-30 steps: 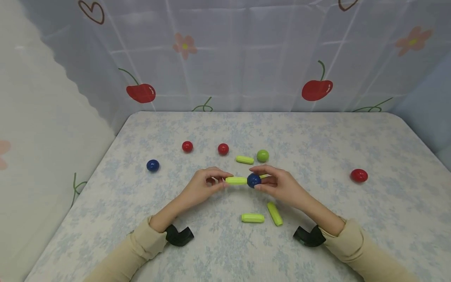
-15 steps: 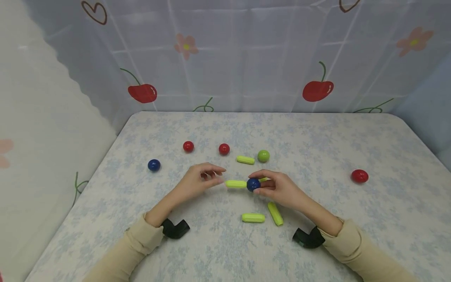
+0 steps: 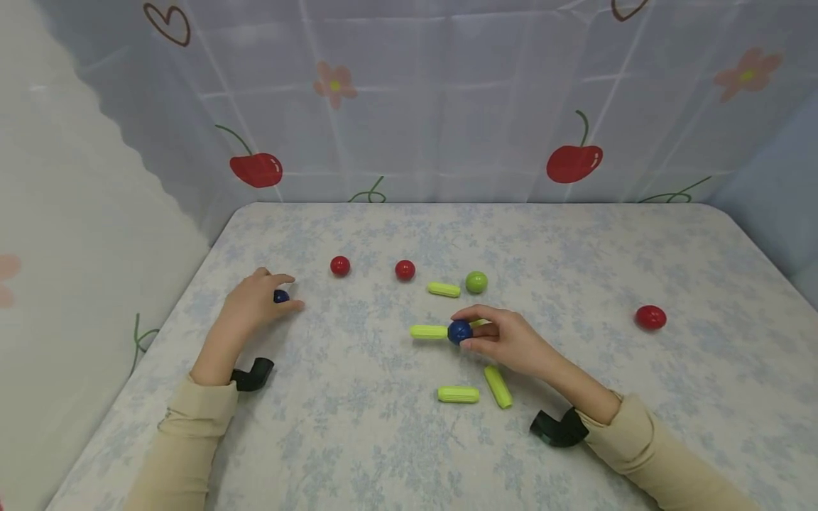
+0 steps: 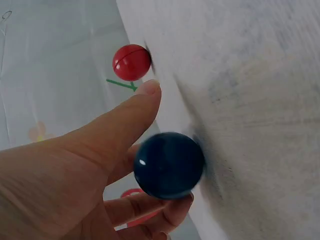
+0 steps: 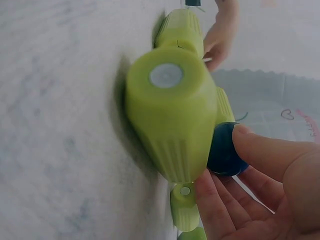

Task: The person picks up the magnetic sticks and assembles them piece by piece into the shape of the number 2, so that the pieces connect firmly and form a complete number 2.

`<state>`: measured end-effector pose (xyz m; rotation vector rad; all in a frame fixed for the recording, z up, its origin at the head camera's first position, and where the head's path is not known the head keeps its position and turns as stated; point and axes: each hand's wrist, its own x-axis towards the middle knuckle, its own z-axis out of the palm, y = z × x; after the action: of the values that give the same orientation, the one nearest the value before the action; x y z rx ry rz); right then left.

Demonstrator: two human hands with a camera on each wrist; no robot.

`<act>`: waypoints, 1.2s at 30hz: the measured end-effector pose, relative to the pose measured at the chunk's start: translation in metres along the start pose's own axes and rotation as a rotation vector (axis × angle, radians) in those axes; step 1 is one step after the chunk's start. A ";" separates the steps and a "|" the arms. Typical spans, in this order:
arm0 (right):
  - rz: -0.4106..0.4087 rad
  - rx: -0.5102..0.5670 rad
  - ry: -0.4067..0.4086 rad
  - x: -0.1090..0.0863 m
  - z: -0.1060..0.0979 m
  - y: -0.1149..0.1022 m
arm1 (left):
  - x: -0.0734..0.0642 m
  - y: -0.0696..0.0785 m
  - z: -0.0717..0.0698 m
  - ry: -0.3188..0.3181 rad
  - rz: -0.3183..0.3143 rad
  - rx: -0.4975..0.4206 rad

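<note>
At the left of the table, my left hand (image 3: 252, 301) reaches around a blue ball (image 3: 280, 296), fingers on its far side and thumb on the near side. In the left wrist view the thumb stands apart from this glossy ball (image 4: 169, 166), which sits on the cloth between thumb and fingers. My right hand (image 3: 514, 343) pinches a second blue ball (image 3: 459, 332) between thumb and fingertips. A yellow-green ridged rod (image 3: 429, 332) extends left from that ball. Another yellow-green rod (image 3: 478, 323) shows at its right, partly hidden by the fingers.
Two loose yellow-green rods (image 3: 458, 394) lie nearer the front; one rod (image 3: 444, 289) lies farther back beside a green ball (image 3: 476, 282). Two red balls (image 3: 340, 266) sit toward the back left, and another red ball (image 3: 650, 317) at the right. A printed curtain (image 3: 447, 99) hangs behind the table.
My left hand has let go of the rod's left end and moved left to the loose blue ball. The right hand keeps its pinch on the other blue ball, nearly unmoved.
</note>
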<state>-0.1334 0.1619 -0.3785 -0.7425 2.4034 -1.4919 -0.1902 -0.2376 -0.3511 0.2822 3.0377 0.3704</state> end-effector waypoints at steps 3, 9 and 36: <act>-0.003 0.004 -0.005 0.000 0.000 0.000 | 0.002 -0.007 0.002 -0.026 -0.012 -0.019; -0.002 0.003 -0.005 0.000 0.000 0.000 | 0.003 -0.005 0.003 0.016 0.006 -0.081; -0.003 0.015 0.003 0.000 0.000 0.001 | 0.000 0.091 0.048 -0.308 0.325 -0.947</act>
<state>-0.1339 0.1623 -0.3795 -0.7420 2.3920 -1.5116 -0.1707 -0.1399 -0.3751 0.6572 2.1878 1.5198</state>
